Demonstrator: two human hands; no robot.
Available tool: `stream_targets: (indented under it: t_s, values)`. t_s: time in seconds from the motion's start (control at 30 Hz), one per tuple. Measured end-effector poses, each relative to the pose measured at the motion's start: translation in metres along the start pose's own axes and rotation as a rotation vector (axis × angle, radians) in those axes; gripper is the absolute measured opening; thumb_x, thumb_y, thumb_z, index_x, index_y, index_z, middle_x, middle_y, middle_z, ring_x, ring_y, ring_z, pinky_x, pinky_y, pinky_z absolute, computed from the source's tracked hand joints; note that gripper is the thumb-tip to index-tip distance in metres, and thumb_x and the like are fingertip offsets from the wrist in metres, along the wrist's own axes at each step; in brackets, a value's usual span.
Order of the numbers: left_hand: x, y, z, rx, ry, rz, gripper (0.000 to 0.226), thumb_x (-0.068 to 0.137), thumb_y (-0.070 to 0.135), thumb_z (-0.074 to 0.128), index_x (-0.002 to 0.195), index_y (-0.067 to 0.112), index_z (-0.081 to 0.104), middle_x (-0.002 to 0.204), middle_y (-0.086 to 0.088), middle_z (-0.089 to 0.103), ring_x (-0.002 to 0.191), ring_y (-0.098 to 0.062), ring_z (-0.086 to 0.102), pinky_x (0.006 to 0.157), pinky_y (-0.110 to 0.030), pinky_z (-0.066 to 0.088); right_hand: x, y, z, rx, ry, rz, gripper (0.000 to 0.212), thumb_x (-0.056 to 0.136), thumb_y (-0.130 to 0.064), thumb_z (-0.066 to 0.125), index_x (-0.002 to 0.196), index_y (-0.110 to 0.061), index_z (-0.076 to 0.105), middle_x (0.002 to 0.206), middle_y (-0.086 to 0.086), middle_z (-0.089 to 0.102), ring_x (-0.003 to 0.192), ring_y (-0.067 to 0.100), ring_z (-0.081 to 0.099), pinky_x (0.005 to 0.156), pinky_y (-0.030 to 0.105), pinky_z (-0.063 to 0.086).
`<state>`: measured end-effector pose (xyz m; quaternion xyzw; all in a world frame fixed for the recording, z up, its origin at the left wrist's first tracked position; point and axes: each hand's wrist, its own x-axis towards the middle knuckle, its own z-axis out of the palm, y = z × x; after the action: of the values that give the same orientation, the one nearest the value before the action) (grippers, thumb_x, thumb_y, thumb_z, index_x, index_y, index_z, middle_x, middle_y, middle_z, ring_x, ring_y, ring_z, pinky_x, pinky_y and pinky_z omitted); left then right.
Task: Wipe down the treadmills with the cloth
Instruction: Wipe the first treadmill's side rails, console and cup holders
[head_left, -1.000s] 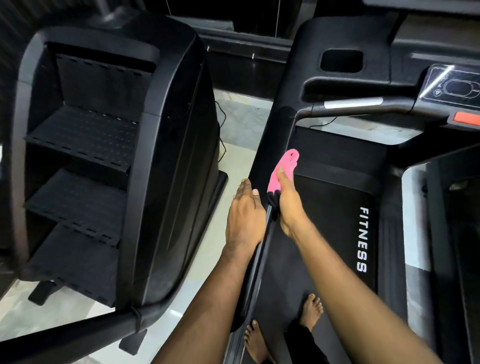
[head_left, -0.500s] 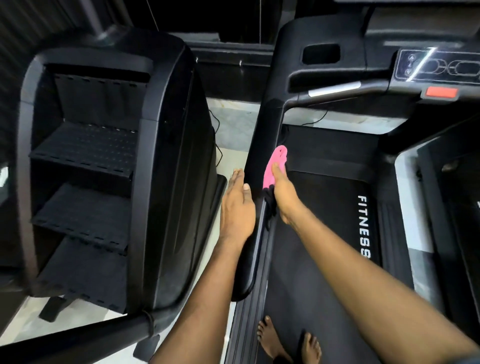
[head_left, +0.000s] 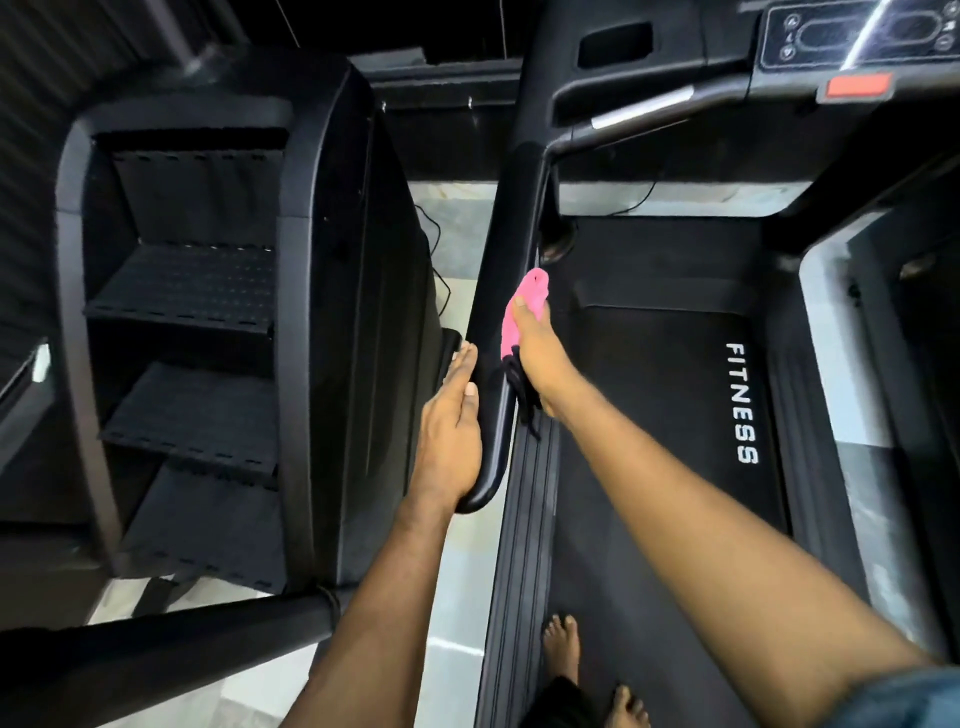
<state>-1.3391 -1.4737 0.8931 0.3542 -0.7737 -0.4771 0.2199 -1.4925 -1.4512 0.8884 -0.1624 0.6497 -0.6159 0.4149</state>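
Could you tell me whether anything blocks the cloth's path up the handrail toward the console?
Nothing visible does: the handrail is bare above the pink cloth in the right hand; the left hand rests lower, on its outer side.

Big black stair climber (head_left: 208, 338) on left, three ribbed steps (head_left: 182, 291) stacked inside its frame, fat handrail (head_left: 156, 639) running across bottom left. Pale tiled floor (head_left: 457, 218) beside it, thin black cable (head_left: 445, 296) trailing there. Dark slatted wall (head_left: 62, 62) behind.
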Motion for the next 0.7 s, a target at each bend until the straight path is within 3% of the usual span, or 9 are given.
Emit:
stream_targets:
  t_s: [0.13, 0.23, 0.33, 0.43, 0.5, 0.57, 0.6, 0.67, 0.7]
  values:
    - [0.000, 0.001, 0.000, -0.014, -0.006, -0.022, 0.046, 0.107, 0.008, 0.036, 0.151, 0.020, 0.044, 0.157, 0.013, 0.038, 0.146, 0.004, 0.028, 0.123, -0.022, 0.020, -0.009, 0.008, 0.009, 0.025, 0.082, 0.035, 0.065, 0.106, -0.050, 0.038, 0.162, -0.032, 0.012, 0.159, 0.007, 0.041, 0.130, 0.017, 0.050, 0.113, 0.037, 0.039]
    - [-0.001, 0.001, 0.000, -0.037, 0.004, -0.024, 0.045, 0.108, 0.008, 0.036, 0.150, 0.018, 0.045, 0.157, 0.010, 0.040, 0.145, 0.004, 0.029, 0.122, -0.021, 0.021, -0.055, 0.032, 0.019, -0.021, 0.083, 0.007, 0.068, 0.105, -0.047, 0.043, 0.163, -0.034, 0.011, 0.162, 0.001, 0.036, 0.142, 0.020, 0.043, 0.116, 0.037, 0.038]
    - [0.000, 0.000, -0.001, -0.067, 0.011, -0.029, 0.044, 0.108, 0.008, 0.035, 0.150, 0.016, 0.047, 0.157, 0.007, 0.042, 0.145, 0.002, 0.032, 0.122, -0.022, 0.023, -0.057, 0.032, 0.017, -0.036, 0.041, -0.004, 0.066, 0.107, -0.044, 0.040, 0.163, -0.032, 0.009, 0.160, -0.007, 0.033, 0.138, 0.010, 0.039, 0.111, 0.029, 0.033]
    - [-0.002, 0.005, -0.003, -0.080, 0.023, -0.036, 0.043, 0.108, 0.009, 0.034, 0.148, 0.015, 0.049, 0.155, 0.003, 0.045, 0.144, -0.003, 0.035, 0.122, -0.023, 0.025, -0.042, 0.015, 0.013, -0.042, 0.047, 0.013, 0.062, 0.107, -0.045, 0.038, 0.162, -0.031, 0.014, 0.156, -0.001, 0.041, 0.135, 0.013, 0.044, 0.113, 0.032, 0.034]
    - [-0.008, 0.006, -0.009, -0.071, 0.043, -0.020, 0.042, 0.108, 0.010, 0.035, 0.147, 0.014, 0.051, 0.152, 0.001, 0.049, 0.143, -0.007, 0.040, 0.121, -0.025, 0.028, -0.056, 0.012, 0.021, -0.032, 0.111, 0.020, 0.060, 0.107, -0.041, 0.042, 0.161, -0.031, 0.019, 0.144, 0.001, 0.053, 0.120, 0.014, 0.055, 0.100, 0.022, 0.045]
    - [-0.018, 0.000, -0.021, -0.067, 0.108, -0.031, 0.040, 0.109, 0.012, 0.035, 0.144, 0.014, 0.054, 0.146, -0.001, 0.055, 0.138, -0.011, 0.047, 0.118, -0.029, 0.034, -0.090, 0.018, 0.034, -0.132, 0.182, 0.002, 0.063, 0.107, -0.032, 0.047, 0.162, -0.031, 0.015, 0.129, -0.001, 0.056, 0.100, 0.015, 0.062, 0.072, 0.006, 0.047]
    - [-0.024, -0.004, -0.028, -0.073, 0.129, -0.045, 0.039, 0.109, 0.014, 0.035, 0.142, 0.014, 0.056, 0.143, -0.001, 0.058, 0.135, -0.012, 0.050, 0.117, -0.032, 0.037, -0.109, 0.024, 0.041, -0.183, 0.201, 0.008, 0.068, 0.106, -0.032, 0.048, 0.162, -0.033, 0.010, 0.130, 0.001, 0.056, 0.093, 0.016, 0.064, 0.066, 0.007, 0.049]
    - [-0.035, -0.012, -0.040, -0.109, 0.084, -0.082, 0.038, 0.109, 0.015, 0.034, 0.137, 0.014, 0.059, 0.136, 0.000, 0.063, 0.129, -0.010, 0.056, 0.115, -0.039, 0.042, -0.138, 0.036, 0.051, -0.291, 0.228, 0.012, 0.076, 0.102, -0.043, 0.047, 0.161, -0.037, 0.001, 0.146, 0.007, 0.053, 0.107, 0.029, 0.066, 0.085, 0.030, 0.058]
    - [-0.038, -0.015, -0.044, -0.121, 0.035, -0.092, 0.037, 0.108, 0.016, 0.035, 0.136, 0.014, 0.059, 0.133, 0.001, 0.064, 0.127, -0.009, 0.058, 0.114, -0.041, 0.043, -0.139, 0.040, 0.053, -0.351, 0.257, 0.015, 0.077, 0.100, -0.047, 0.046, 0.161, -0.036, 0.001, 0.149, 0.011, 0.051, 0.116, 0.034, 0.063, 0.094, 0.041, 0.056]
